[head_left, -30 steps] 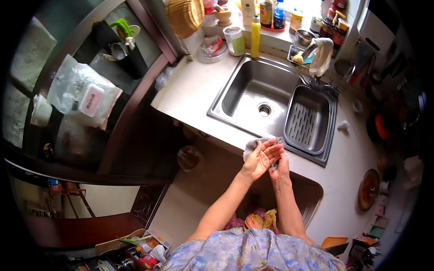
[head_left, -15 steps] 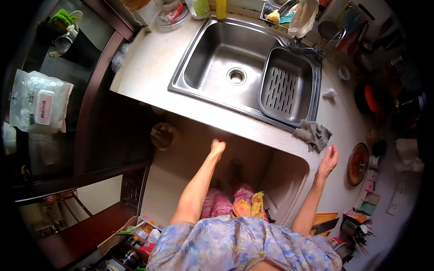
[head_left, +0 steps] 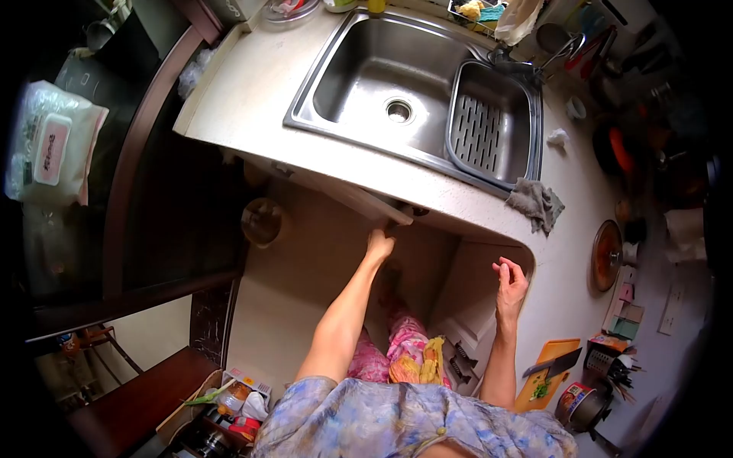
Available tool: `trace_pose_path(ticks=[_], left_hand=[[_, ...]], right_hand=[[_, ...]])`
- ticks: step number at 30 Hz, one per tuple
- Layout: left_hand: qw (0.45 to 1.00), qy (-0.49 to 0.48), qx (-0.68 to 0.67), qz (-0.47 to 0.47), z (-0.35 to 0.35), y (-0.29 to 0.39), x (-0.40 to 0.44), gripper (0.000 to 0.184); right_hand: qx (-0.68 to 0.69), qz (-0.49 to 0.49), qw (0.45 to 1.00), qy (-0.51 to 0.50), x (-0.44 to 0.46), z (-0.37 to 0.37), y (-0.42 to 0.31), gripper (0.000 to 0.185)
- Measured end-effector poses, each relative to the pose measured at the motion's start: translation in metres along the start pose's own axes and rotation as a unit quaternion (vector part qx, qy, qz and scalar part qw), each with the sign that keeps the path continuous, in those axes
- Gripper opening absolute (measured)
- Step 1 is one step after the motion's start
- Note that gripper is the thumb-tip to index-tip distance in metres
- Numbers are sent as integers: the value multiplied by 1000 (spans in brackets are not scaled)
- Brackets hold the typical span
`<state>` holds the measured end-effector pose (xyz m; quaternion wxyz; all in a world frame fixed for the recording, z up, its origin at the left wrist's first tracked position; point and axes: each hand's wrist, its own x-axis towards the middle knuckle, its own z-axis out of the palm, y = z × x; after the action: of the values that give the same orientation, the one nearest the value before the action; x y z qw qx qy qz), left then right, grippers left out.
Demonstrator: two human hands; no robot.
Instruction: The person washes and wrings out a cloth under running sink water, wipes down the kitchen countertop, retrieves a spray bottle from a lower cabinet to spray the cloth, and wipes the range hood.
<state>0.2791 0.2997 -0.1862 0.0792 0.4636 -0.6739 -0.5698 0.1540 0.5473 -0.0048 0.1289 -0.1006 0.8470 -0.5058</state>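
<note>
Below the counter front, my left hand [head_left: 379,246] is closed at the free edge of a pale cabinet door [head_left: 382,209], which stands partly swung out under the sink. The fingertips are hidden by the back of the hand. My right hand [head_left: 511,287] is raised near the rounded counter edge with its fingers loosely curled and apart, holding nothing. A crumpled grey cloth [head_left: 536,204] lies on the counter corner beyond it. The steel sink [head_left: 366,99], with a slotted drain basket [head_left: 479,126] at its right side, is set into the counter.
A round pan lid [head_left: 607,256] leans at the right. A knife [head_left: 551,362] lies over a cutting board [head_left: 557,351] with chopped greens, beside a pot [head_left: 584,404]. A clear round container [head_left: 262,221] is on the floor at left. A wipes packet [head_left: 55,149] lies on the dark surface at far left.
The cabinet door has swung outward with my left hand at its edge. My right hand has moved left and down, away from beside the cloth. The view has shifted slightly.
</note>
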Motion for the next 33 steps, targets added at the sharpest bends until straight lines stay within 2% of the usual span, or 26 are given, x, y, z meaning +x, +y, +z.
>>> trace_pose_path(ticks=[1,2,5,6,8,10,11,13,19,22,23,25,27,29,30,32,33], left_hand=[[999,-33,24,-28,-14,0,-14,45],[999,-31,25,-5,-27,0,-29,48],[996,22,70,46,-48,-55,-56,45],[997,4,76,30,-65,-56,-68,46],[993,25,93,65,-86,-82,-85,41],[991,41,92,88,-112,-87,-101,35],[985,58,97,128,-122,-97,-105,33],[983,57,114,135,-143,-106,-112,28],[956,139,193,173,-176,-111,-131,28],[951,163,200,170,-174,-118,-130,28],[948,179,203,171,-173,-121,-128,27],[942,192,208,181,-169,-120,-127,24],[945,189,201,176,-166,-125,-125,23],[944,193,201,177,-165,-129,-125,22],[944,193,202,175,-165,-129,-125,22],[943,195,207,173,-165,-128,-126,23],[945,194,204,165,-164,-127,-126,23]], right_hand=[[-1,-2,1000,1,-9,8,-2,23],[-5,4,1000,-17,-18,16,-3,22],[-19,15,999,-41,-44,51,-5,21],[-21,1,998,-63,-52,64,2,21],[-17,-34,995,-97,-64,91,18,20],[-29,-34,989,-140,-76,115,25,21],[-37,-30,985,-163,-79,126,30,22],[-61,-46,979,-191,-81,149,40,20],[-161,-115,945,-261,-56,206,80,24],[-224,-21,915,-336,-26,236,92,26],[-193,-40,933,-302,-13,250,130,21],[-123,-55,935,-330,27,279,173,22],[52,152,940,-300,70,317,175,27],[57,252,918,-302,119,353,184,39],[61,251,917,-303,136,371,174,39],[36,365,915,-168,155,403,152,46],[42,368,915,-160,167,418,151,45]])
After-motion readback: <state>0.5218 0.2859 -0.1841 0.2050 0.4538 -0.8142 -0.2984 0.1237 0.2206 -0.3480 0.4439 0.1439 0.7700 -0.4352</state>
